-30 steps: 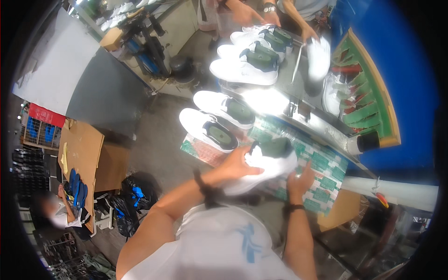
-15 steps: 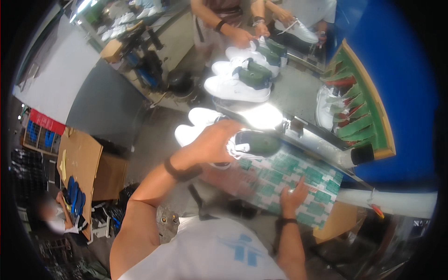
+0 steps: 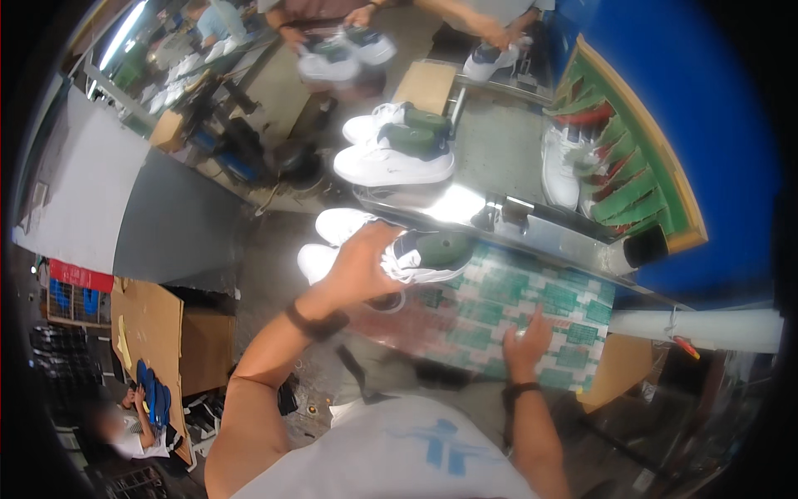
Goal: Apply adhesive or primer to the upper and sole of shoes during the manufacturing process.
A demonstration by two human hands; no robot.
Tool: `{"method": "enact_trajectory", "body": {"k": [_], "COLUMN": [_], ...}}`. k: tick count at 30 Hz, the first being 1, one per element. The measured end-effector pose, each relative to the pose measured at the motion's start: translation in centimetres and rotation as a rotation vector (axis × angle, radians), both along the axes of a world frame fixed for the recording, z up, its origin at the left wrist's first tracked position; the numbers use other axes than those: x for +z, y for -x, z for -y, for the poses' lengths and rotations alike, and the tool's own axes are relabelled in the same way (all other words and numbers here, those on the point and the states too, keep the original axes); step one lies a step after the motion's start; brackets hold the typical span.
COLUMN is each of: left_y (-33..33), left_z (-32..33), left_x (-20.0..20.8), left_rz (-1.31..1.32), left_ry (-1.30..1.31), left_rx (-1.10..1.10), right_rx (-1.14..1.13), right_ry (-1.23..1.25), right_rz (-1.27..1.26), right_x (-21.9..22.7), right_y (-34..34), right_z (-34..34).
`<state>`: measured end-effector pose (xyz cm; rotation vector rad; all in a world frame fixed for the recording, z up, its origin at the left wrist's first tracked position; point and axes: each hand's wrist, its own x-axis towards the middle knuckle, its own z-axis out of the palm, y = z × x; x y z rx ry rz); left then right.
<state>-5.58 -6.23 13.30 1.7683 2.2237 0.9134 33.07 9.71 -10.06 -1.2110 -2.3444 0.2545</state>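
My left hand (image 3: 362,264) is wrapped over a pair of white sneakers (image 3: 317,262) with dark green linings, holding both side by side. The toes point left, and the heels sit over the near end of a board (image 3: 507,287) covered in green-and-white patterned paper. Whether the soles touch the board I cannot tell. Over the right part of that board is my right hand (image 3: 528,343), its fingers apart and nothing in them. Beyond the held shoes, another white pair (image 3: 395,162) with green linings stands on the conveyor.
A conveyor (image 3: 499,137) runs away from me, with a strip curtain (image 3: 619,179) in a wooden frame on its right and a white shoe (image 3: 561,166) beneath. Two co-workers beyond handle white shoes (image 3: 345,56). Cardboard (image 3: 154,324) stands left; a white pipe (image 3: 706,327) lies right.
The view has shifted a little. A co-worker has lifted a pair of shoes off the conveyor and moved it left. My left hand still holds its pair; my right hand stays over the board.
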Motion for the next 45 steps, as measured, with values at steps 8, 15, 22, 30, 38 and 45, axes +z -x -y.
{"method": "enact_trajectory", "body": {"k": [8,15,22,30,38,45], "left_y": [4.1,18.7,29.3,22.1,-1.5,-0.5], "left_z": [-12.3,-30.5,-38.1,-39.3,-48.1,-52.0], "left_x": [12.8,10.7,-1.1,-2.1,-6.6,-16.3], "left_rz": [0.093,-0.368,-0.343,-0.82,-0.078,0.413], "left_ry": [-0.121,0.024,0.302,0.367,0.447,0.24], "left_rx": [-0.24,-0.212,-0.061,0.138,-0.092,0.237], "right_rx": [-0.009,-0.018,-0.034,-0.022,-0.03,-0.009], "right_ry": [0.022,0.027,0.095,0.112,0.097,0.174], "right_rz": [-0.014,0.003,0.031,0.034,-0.045,-0.028], "right_x": [0.3,0.4,0.2,-0.1,0.0,0.7], "right_y": [0.2,-0.2,-0.3,-0.6,-0.7,0.4], "right_z": [-0.5,-0.3,-0.4,-0.6,-0.6,-1.5]}}
